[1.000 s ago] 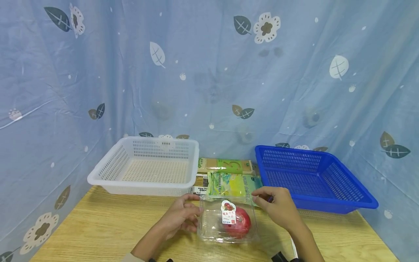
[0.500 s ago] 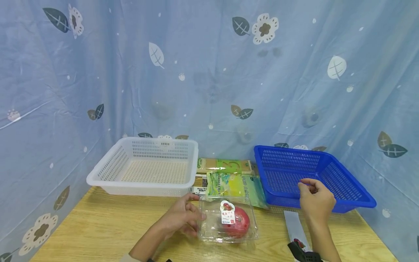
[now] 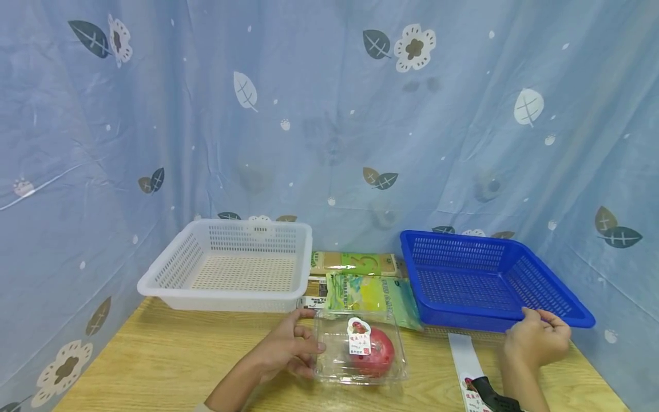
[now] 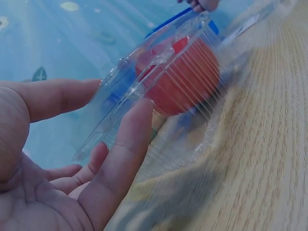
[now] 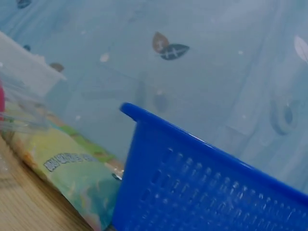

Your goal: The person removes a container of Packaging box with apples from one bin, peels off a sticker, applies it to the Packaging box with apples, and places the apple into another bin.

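Note:
A clear plastic clamshell box (image 3: pixel 334 357) stands on the table with a red round fruit (image 3: pixel 381 352) inside. On its lid is a white label (image 3: pixel 359 336) with a picture of red fruit. My left hand (image 3: pixel 288 346) pinches the box's left edge between thumb and fingers, closer up in the left wrist view. My right hand (image 3: pixel 535 340), loosely curled, is by the near rim of the blue basket (image 3: pixel 463 286). I cannot tell whether it touches the rim, and the right wrist view does not show it. A strip of labels (image 3: pixel 463 357) lies left of that hand.
A white basket (image 3: pixel 247 297) stands at the back left. Between the baskets lie a yellow-green bag (image 3: pixel 368 292), a brown and green pack (image 3: pixel 355 263) and a partly covered pack (image 3: pixel 315 289). A blue patterned curtain (image 3: pixel 329 114) hangs behind.
My right hand has moved right, from the box's far right corner to the blue basket's near rim, uncovering the label strip. My left hand and the box have stayed in place.

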A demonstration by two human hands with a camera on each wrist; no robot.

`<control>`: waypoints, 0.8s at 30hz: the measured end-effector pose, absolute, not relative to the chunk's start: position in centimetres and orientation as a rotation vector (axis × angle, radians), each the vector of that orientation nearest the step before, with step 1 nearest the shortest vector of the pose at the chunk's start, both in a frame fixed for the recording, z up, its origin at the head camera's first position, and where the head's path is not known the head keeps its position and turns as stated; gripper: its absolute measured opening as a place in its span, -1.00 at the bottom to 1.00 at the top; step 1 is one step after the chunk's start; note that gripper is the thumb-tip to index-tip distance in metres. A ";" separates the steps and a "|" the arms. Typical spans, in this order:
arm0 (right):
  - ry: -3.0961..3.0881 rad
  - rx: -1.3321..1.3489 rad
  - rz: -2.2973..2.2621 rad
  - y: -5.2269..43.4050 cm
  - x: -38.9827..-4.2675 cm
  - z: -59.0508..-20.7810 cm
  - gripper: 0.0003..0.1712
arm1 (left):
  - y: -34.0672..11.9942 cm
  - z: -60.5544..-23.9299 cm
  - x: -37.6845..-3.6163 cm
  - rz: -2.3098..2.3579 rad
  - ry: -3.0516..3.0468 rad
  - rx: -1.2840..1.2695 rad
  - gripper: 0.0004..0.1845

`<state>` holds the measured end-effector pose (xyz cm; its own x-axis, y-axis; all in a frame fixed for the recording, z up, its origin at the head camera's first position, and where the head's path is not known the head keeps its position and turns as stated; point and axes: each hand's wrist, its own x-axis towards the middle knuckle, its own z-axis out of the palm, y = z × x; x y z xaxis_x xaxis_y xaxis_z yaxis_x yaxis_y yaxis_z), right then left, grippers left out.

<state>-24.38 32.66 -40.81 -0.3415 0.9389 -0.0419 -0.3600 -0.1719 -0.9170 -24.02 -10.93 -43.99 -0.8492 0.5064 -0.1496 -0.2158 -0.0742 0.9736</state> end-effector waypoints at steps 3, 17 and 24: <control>-0.859 -0.839 1.870 33.4 -24.2 -41.1 -0.74 | -10.9 -44.1 -24.0 1.988 1.696 0.307 -0.01; -0.582 -0.940 2.165 33.5 -24.2 -41.0 -0.93 | -10.0 -44.1 -23.7 2.058 1.731 0.320 -0.17; -0.452 -0.856 2.237 33.8 -24.0 -40.9 -0.87 | -9.7 -43.2 -23.2 2.061 1.772 0.372 -0.19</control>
